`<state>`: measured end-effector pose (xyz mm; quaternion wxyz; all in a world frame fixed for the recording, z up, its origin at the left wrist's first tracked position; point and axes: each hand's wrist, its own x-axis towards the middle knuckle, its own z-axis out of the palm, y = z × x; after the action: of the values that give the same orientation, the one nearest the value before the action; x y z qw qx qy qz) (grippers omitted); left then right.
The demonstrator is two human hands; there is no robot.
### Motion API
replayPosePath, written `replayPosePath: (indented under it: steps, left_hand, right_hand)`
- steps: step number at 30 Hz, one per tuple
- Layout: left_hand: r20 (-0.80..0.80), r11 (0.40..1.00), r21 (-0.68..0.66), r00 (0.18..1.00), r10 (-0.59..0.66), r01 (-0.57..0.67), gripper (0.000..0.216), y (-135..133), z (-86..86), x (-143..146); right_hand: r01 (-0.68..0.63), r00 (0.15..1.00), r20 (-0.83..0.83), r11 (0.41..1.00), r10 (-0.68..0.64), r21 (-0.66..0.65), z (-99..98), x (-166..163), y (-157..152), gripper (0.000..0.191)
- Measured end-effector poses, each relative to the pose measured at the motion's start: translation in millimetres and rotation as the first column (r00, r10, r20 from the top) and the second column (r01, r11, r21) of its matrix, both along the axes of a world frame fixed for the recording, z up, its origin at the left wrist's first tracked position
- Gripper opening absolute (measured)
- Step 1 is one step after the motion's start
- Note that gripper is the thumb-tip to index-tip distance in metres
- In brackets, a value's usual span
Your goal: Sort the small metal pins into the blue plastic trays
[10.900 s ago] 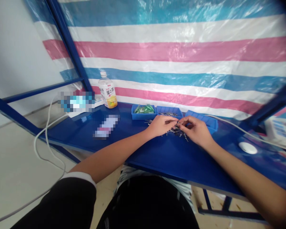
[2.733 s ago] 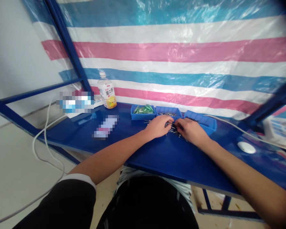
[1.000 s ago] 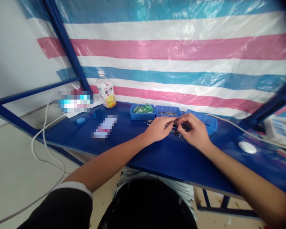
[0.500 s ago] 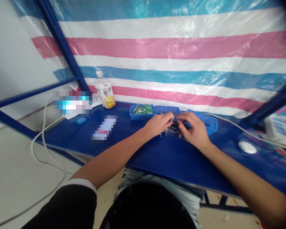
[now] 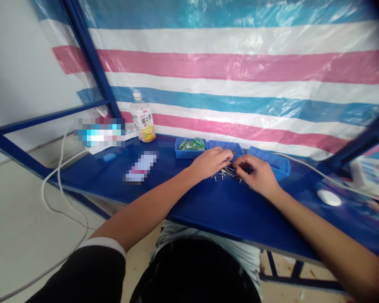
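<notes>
A loose pile of small metal pins (image 5: 226,172) lies on the blue table (image 5: 208,202), just in front of three small blue trays. My left hand (image 5: 210,162) rests at the pile's left edge with its fingers curled and pinched together. My right hand (image 5: 258,175) sits at the pile's right side, fingertips pinched toward the pins. What either pinch holds is too small to make out. The left tray (image 5: 190,148) holds green parts, the middle tray (image 5: 226,147) holds metal pins, and the right tray (image 5: 270,161) lies partly behind my right hand.
A drink bottle (image 5: 142,121) stands at the back left of the table. A blurred flat object (image 5: 141,167) lies left of my left arm. A white round device (image 5: 328,197) with a white cable sits to the right. Blue frame posts and a striped plastic sheet close the back.
Both hands have stayed over the pin pile, with small shifts of the fingers. The view has tilted slightly.
</notes>
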<state>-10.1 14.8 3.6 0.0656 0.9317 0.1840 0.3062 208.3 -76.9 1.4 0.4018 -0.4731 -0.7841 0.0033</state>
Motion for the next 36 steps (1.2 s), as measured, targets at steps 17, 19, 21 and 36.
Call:
replayPosePath:
  steps: [17,19,21,36]
  left_hand:
    - [0.059,0.989,-0.151,0.998,0.005,0.004,0.027,-19,-0.3,7]
    - [0.046,0.984,-0.176,0.998,0.048,-0.039,0.033,-24,0.4,9]
    - [0.041,0.976,-0.209,0.997,0.072,-0.062,0.042,-29,1.3,10]
    - [0.344,0.863,-0.491,0.936,0.072,0.114,0.032,-21,-13.1,22]
  right_hand:
    - [0.012,0.995,-0.095,0.991,-0.025,-0.134,-7.7,3,2,0.027]
    - [0.026,0.991,-0.129,0.991,-0.044,-0.134,-8.5,5,4,0.030]
    - [0.034,0.981,-0.188,0.991,-0.058,-0.128,-9.3,8,5,0.036]
    - [0.021,0.976,-0.215,0.993,-0.045,-0.114,-9.2,9,4,0.023]
